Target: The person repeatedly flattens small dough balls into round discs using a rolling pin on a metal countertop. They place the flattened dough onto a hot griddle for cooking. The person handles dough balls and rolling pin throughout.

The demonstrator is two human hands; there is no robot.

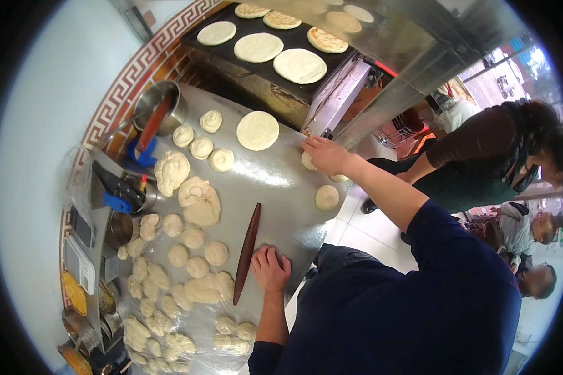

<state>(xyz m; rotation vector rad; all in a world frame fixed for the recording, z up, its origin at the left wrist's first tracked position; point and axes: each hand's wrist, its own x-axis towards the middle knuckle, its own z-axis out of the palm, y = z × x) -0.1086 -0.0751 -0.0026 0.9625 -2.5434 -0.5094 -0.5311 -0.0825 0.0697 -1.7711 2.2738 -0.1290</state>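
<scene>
My right hand [327, 155] is over a small dough round [308, 161] at the table's right edge, partly covering it. Whether the fingers grip it is hidden. Beside it are another dough piece [339, 178], mostly behind my forearm, and a flattened dough ball [327, 198]. My left hand [271, 269] rests on the metal table [281, 187], palm down and thumb apart. Its fingertips are close to a dark wooden rolling pin [247, 253]; contact is unclear. A rolled-flat dough disc [258, 130] lies past the pin, near several coiled dough pieces [201, 148].
A black griddle [262, 54] bears pale and browned flatbreads. Large dough lumps [199, 201] and plastic-covered dough pieces [197, 267] spread over the table. A steel pot [171, 110], a white scale [79, 265] and containers line the wall. A co-worker [474, 154] stands to the right; other people are beyond.
</scene>
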